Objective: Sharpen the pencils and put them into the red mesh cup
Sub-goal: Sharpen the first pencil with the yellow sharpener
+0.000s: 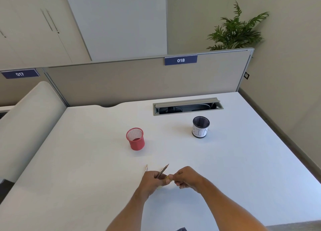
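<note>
left hand (pixel 152 179) clamps two thin grey pencils (pixel 162 172) | right hand (pixel 184 177) pinches small yellow sharpener (pixel 167 177) | risk: tip snapping, spare pencil slipping | red mesh cup (pixel 135 139) far, empty

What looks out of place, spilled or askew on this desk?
Nothing is spilled or tipped: the red mesh cup and the black cup stand upright. Only oddity: the cable tray lid at the desk's back stands open.

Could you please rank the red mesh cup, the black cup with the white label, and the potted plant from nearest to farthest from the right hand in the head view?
From the right hand:
1. Red mesh cup, ahead and to the left.
2. Black cup with the white label, ahead, slightly right, farther back.
3. Potted plant, behind the divider, far right.
</note>
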Action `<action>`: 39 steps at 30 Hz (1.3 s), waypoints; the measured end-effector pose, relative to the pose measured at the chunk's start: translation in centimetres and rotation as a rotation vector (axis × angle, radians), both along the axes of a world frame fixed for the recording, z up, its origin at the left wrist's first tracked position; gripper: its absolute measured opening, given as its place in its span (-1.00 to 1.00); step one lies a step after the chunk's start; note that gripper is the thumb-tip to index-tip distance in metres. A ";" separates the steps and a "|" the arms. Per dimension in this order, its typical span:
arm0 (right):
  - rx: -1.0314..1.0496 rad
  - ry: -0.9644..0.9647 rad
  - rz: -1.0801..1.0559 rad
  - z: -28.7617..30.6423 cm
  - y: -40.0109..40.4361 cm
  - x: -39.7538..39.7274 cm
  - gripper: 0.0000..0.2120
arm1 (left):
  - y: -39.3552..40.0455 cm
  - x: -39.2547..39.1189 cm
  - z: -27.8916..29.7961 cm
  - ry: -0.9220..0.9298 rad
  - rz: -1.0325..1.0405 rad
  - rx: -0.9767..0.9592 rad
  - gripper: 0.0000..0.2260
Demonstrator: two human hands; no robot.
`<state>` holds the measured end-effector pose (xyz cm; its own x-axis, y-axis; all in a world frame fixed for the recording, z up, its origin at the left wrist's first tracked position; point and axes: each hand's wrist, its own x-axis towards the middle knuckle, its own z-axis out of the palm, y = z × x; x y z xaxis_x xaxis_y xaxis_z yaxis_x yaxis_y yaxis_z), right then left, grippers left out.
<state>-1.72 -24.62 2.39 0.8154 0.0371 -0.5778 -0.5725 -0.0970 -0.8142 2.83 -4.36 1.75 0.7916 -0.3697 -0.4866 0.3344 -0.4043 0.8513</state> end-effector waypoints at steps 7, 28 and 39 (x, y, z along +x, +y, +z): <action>-0.241 -0.213 -0.086 0.7 1.4 0.6 -0.61 | -0.5 -0.6 0.2 -0.071 0.033 0.052 -0.74; -0.008 -0.407 -0.448 2.7 2.9 0.7 -0.83 | -1.2 -1.7 1.0 -0.040 0.029 0.011 -0.75; -0.217 -0.547 -0.482 3.3 -1.4 0.8 -0.86 | 0.5 0.7 3.1 0.181 0.288 -0.219 -0.98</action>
<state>-0.94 -25.97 5.65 0.8848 -0.4642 -0.0405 -0.1125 -0.1285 -0.9853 3.48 -3.90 4.88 0.7864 -0.2561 -0.5621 0.5601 -0.0878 0.8237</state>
